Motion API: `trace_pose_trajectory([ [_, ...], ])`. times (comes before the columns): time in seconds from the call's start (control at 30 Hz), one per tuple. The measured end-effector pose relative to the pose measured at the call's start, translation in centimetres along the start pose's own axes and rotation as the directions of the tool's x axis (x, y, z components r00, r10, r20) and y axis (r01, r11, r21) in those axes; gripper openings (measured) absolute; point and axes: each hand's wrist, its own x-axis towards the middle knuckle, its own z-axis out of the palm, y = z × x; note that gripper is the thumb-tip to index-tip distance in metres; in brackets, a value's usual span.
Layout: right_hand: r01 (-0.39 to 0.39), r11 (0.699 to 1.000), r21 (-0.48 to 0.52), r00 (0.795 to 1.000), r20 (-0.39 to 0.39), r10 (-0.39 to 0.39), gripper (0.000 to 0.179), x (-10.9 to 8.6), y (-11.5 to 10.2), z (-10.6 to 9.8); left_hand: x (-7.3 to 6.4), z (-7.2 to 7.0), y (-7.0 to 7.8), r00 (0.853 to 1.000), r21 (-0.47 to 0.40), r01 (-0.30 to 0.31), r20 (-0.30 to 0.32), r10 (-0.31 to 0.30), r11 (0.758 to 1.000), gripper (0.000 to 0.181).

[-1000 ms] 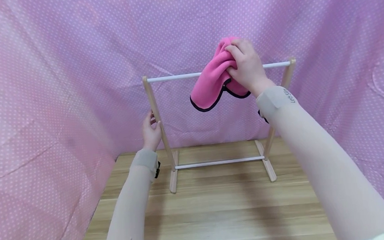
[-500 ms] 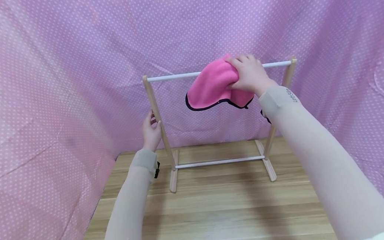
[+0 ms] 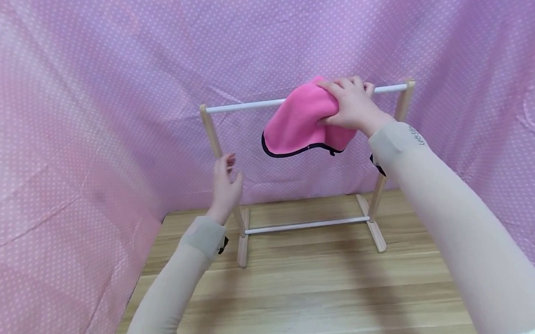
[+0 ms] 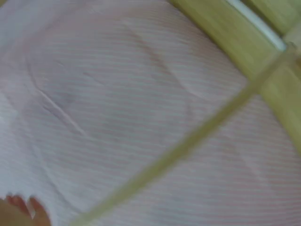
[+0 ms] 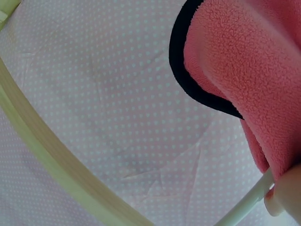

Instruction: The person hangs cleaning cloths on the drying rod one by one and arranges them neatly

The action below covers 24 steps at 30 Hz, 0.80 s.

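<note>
A pink fleece piece with black edging [image 3: 299, 118] drapes at the white top rail of a small wooden rack in the head view. My right hand [image 3: 355, 101] grips its upper right part, thumb in front and fingers over the top. Up close in the right wrist view, the fuzzy fleece [image 5: 254, 66] hangs beside the white rail [image 5: 247, 202], with fingertips [image 5: 286, 193] at the lower right corner. Holding nothing, my left hand [image 3: 226, 185] is by the rack's left post [image 3: 210, 132], fingers loosely bent. Only its fingertips [image 4: 35, 212] show in the blurred left wrist view.
The rack's right post [image 3: 404, 103] and lower white rail [image 3: 306, 226] stand on wooden feet [image 3: 377, 237]. Beneath is a wood-grain tabletop [image 3: 304, 299]. Pink polka-dot fabric [image 3: 258, 33] hangs behind and at both sides.
The right hand has lowered the fleece onto the top rail, and it has spread out smoother. My left hand has let go of the left post and moved slightly right.
</note>
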Motion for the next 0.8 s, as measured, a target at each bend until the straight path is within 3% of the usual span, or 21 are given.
trace_pose_trajectory([
  [0.07,-0.004,1.0,0.005,1.0,0.003,0.004,0.081,0.0,0.1,0.0,0.6,0.7,1.0,0.993,-0.041,0.047,0.114,-0.042,0.998,0.048],
  [0.17,-0.006,1.0,0.015,1.0,0.006,0.006,0.08,0.0,0.1,0.0,2.0,1.7,2.2,0.958,-0.072,0.174,0.246,-0.151,0.982,0.051],
  [0.27,-0.007,1.0,0.03,1.0,-0.001,0.007,0.08,-0.1,0.1,0.0,3.6,2.3,3.2,0.916,-0.085,0.288,0.316,-0.248,0.954,0.054],
  [0.37,-0.005,0.999,0.048,1.0,-0.007,0.005,0.079,0.0,0.0,0.0,5.1,2.6,4.1,0.894,-0.157,0.36,0.339,-0.292,0.92,0.055],
  [0.57,-0.007,0.998,0.059,1.0,-0.004,0.007,0.08,0.0,0.0,0.0,6.9,2.8,5.4,0.883,-0.391,0.44,0.353,-0.31,0.809,0.047],
  [0.7,-0.018,0.997,0.072,1.0,-0.001,0.018,0.08,-0.1,0.1,-0.1,7.6,3.1,6.1,0.879,-0.436,0.457,0.353,-0.32,0.775,0.041],
  [0.8,-0.033,0.995,0.092,0.999,-0.015,0.034,0.08,-0.2,0.3,-0.1,8.0,3.6,6.7,0.9,-0.495,0.429,0.307,-0.31,0.756,0.037],
])
